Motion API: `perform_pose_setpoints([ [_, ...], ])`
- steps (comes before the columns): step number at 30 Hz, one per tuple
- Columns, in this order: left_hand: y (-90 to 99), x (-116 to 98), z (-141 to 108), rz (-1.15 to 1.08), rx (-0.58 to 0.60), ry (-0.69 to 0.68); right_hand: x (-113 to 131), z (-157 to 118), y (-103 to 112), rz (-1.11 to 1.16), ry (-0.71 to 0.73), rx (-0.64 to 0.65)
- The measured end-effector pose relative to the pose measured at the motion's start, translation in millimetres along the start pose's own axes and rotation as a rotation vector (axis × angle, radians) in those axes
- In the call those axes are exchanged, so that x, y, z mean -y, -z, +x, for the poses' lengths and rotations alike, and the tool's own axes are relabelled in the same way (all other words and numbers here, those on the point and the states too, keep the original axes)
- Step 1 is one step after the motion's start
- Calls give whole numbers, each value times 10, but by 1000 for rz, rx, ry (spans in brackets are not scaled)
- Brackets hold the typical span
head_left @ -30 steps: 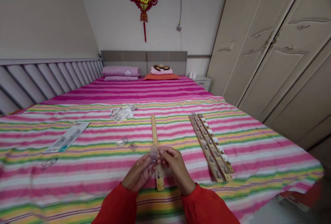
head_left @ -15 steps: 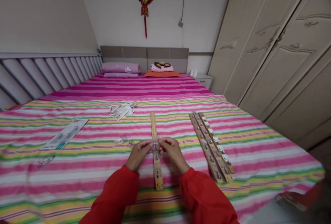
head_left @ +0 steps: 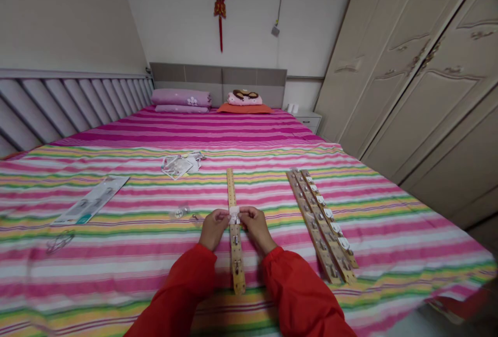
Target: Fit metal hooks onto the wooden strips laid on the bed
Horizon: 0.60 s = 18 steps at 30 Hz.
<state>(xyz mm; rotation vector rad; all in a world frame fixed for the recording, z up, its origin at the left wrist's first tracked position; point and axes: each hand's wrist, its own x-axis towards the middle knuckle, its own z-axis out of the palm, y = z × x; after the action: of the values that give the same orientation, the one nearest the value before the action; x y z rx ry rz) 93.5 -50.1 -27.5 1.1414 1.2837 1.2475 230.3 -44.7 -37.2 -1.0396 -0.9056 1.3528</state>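
A narrow wooden strip [head_left: 237,267] with small metal pieces on its near part lies lengthwise on the striped bed cover. My left hand [head_left: 215,227] pinches the left side of a small whitish piece [head_left: 234,211] over the strip's middle. The piece's right side is between the fingertips of my right hand [head_left: 256,227]. A metal bit shows at its lower edge. To the left of my left hand lie a small clear packet with a round white part [head_left: 179,213] and a small metal piece [head_left: 195,217].
Several similar strips [head_left: 321,223] lie side by side on the right, one with white round parts. On the left are a long clear package [head_left: 93,199], thin wire loops [head_left: 60,241] and a pile of small packets [head_left: 181,165]. Folded bedding [head_left: 181,98] sits at the headboard.
The small piece between my hands now shows as a flat whitish square across the strip; before, it looked clear. My hands have shifted slightly, and the view has tilted a little.
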Motion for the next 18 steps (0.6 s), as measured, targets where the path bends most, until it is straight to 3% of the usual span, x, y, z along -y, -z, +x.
perform_pose_setpoints([
  [9,2,223,90,115,-29,-82,-116,57,6,-44,-11,-16],
  [18,-3,244,62,127,-40,-92,-211,97,25,-101,31,-28],
])
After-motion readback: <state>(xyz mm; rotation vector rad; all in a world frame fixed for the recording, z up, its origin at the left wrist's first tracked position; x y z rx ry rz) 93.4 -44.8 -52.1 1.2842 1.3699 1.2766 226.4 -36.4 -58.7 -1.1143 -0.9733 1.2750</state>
